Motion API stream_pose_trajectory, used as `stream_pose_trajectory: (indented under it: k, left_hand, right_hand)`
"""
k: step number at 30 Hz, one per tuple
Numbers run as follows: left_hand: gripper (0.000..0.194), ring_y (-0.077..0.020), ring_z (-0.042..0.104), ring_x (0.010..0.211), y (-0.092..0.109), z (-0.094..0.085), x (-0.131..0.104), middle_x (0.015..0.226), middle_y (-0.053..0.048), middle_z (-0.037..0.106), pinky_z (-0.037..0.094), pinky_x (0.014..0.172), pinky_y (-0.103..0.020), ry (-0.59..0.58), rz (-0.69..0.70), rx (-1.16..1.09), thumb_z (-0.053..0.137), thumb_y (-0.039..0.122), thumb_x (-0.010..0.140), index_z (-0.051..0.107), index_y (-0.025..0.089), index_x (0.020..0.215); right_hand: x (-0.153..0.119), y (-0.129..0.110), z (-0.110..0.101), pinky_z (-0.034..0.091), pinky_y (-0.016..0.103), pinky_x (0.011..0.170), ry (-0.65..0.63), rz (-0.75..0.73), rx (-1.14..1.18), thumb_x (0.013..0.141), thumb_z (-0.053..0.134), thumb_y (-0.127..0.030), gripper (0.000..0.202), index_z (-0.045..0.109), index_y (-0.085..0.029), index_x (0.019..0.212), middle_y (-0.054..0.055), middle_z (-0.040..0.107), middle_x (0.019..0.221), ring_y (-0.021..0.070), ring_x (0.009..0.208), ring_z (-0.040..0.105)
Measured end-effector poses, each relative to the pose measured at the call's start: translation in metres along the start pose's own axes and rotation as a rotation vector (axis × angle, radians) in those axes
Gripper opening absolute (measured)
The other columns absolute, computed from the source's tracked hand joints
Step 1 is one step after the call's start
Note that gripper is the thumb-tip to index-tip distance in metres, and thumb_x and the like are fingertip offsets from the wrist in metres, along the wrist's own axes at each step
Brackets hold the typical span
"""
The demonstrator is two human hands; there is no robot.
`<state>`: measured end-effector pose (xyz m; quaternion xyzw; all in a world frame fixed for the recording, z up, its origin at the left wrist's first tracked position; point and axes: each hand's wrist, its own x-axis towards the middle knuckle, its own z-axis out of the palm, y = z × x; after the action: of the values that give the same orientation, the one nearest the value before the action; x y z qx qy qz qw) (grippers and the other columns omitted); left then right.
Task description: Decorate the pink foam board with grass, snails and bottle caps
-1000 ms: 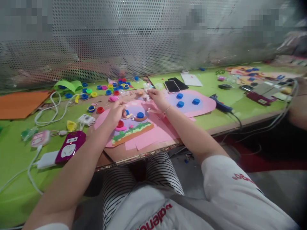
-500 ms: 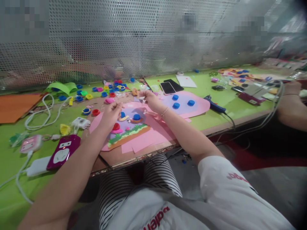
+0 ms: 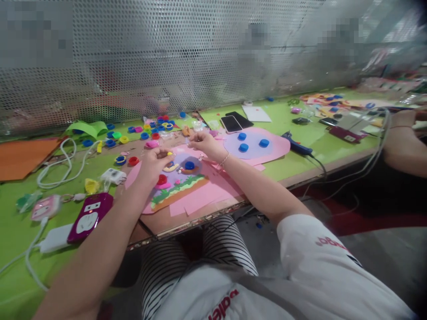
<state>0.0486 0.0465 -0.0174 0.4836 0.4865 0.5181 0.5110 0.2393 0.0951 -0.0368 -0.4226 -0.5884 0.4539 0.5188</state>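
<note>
Board lies under left hand, which pinches a small yellow piece; right hand, apart, is near board's far edge, its grip I cannot tell.

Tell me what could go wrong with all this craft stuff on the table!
The glue gun's cord drops over the table's front edge, so a snag might drag it down. The left forearm is right by the purple power strip, so a bump could shift it. The red cap is beside the left wrist and might get brushed away, if it's loose; I can't tell.
</note>
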Motion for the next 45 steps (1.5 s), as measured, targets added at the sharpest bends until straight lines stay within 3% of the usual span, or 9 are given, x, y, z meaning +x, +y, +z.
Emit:
stream_pose_trajectory:
  k: [6, 13, 16, 22, 25, 31, 35, 40, 45]
  left_hand:
    - [0.032, -0.0099, 0.060, 0.060, -0.007, -0.004, 0.003, 0.066, 0.001, 0.064, 0.051, 0.055, -0.020, -0.028, 0.040, -0.025, 0.081, 0.019, 0.044, 0.065, 0.015, 0.071]
    - [0.036, -0.0107, 0.061, 0.058, -0.008, -0.003, 0.002, 0.063, 0.001, 0.063, 0.053, 0.058, -0.022, -0.037, -0.007, -0.082, 0.083, 0.017, 0.042, 0.064, 0.012, 0.072]
    - [0.036, -0.0108, 0.062, 0.059, -0.008, -0.002, 0.001, 0.062, 0.000, 0.064, 0.053, 0.062, -0.024, -0.052, -0.012, -0.136, 0.084, 0.018, 0.040, 0.065, 0.011, 0.070]
    - [0.024, -0.0095, 0.062, 0.059, -0.003, -0.001, -0.002, 0.062, -0.001, 0.065, 0.052, 0.066, -0.023, -0.058, -0.064, -0.246, 0.079, 0.017, 0.051, 0.065, 0.011, 0.069]
    - [0.016, -0.0091, 0.062, 0.059, -0.001, -0.001, -0.002, 0.064, -0.001, 0.066, 0.053, 0.067, -0.023, -0.065, -0.100, -0.276, 0.076, 0.014, 0.058, 0.064, 0.012, 0.070]
    - [0.003, -0.0109, 0.064, 0.062, 0.001, -0.002, -0.001, 0.062, -0.001, 0.065, 0.054, 0.069, -0.025, -0.039, -0.181, -0.371, 0.064, 0.011, 0.073, 0.062, 0.012, 0.071]
    - [0.004, -0.0111, 0.065, 0.060, 0.001, -0.002, -0.001, 0.063, -0.003, 0.066, 0.053, 0.064, -0.023, -0.079, -0.187, -0.380, 0.061, 0.008, 0.076, 0.062, 0.011, 0.073]
    - [0.010, -0.0110, 0.064, 0.059, 0.002, -0.002, -0.003, 0.064, -0.002, 0.066, 0.054, 0.062, -0.022, -0.092, -0.183, -0.375, 0.060, 0.002, 0.074, 0.061, 0.011, 0.073]
    - [0.009, -0.0106, 0.064, 0.058, 0.001, -0.002, -0.003, 0.065, -0.003, 0.067, 0.053, 0.062, -0.022, -0.110, -0.189, -0.375, 0.060, 0.003, 0.074, 0.061, 0.012, 0.072]
  right_hand:
    - [-0.004, 0.001, 0.002, 0.042, 0.018, 0.056, -0.071, -0.061, -0.005, 0.063, 0.072, -0.017, 0.013, 0.063, -0.015, 0.073, -0.006, 0.059, 0.060, 0.0056, 0.057, 0.053]
    - [-0.010, -0.003, 0.007, 0.052, 0.022, 0.076, -0.183, 0.061, 0.195, 0.067, 0.071, -0.014, 0.014, 0.069, -0.014, 0.081, 0.002, 0.070, 0.080, 0.0098, 0.079, 0.065]
    - [-0.010, 0.000, 0.009, 0.053, 0.021, 0.071, -0.190, 0.094, 0.245, 0.064, 0.075, -0.017, 0.018, 0.067, -0.015, 0.080, 0.001, 0.070, 0.077, 0.0101, 0.075, 0.066]
    - [-0.014, 0.001, 0.013, 0.038, 0.015, 0.044, -0.131, -0.026, 0.012, 0.064, 0.075, -0.023, 0.016, 0.064, -0.013, 0.067, -0.003, 0.060, 0.054, 0.0041, 0.047, 0.050]
    - [-0.017, -0.002, 0.016, 0.045, 0.015, 0.049, -0.160, 0.062, 0.099, 0.066, 0.075, -0.021, 0.012, 0.067, -0.013, 0.071, -0.002, 0.064, 0.057, 0.0052, 0.051, 0.055]
    - [-0.020, -0.005, 0.020, 0.055, 0.018, 0.073, -0.206, 0.230, 0.401, 0.076, 0.067, -0.010, 0.011, 0.071, -0.016, 0.084, 0.004, 0.073, 0.088, 0.0104, 0.081, 0.069]
    - [-0.021, -0.006, 0.020, 0.055, 0.016, 0.072, -0.215, 0.258, 0.465, 0.080, 0.063, -0.008, 0.011, 0.070, -0.015, 0.084, 0.005, 0.073, 0.090, 0.0101, 0.083, 0.069]
    - [-0.021, -0.008, 0.019, 0.054, 0.013, 0.055, -0.194, 0.265, 0.457, 0.075, 0.072, -0.015, 0.005, 0.067, -0.015, 0.078, 0.002, 0.072, 0.082, 0.0073, 0.064, 0.067]
    - [-0.023, -0.010, 0.020, 0.055, 0.013, 0.069, -0.194, 0.260, 0.503, 0.078, 0.069, -0.016, 0.003, 0.069, -0.014, 0.075, 0.003, 0.072, 0.078, 0.0075, 0.074, 0.067]
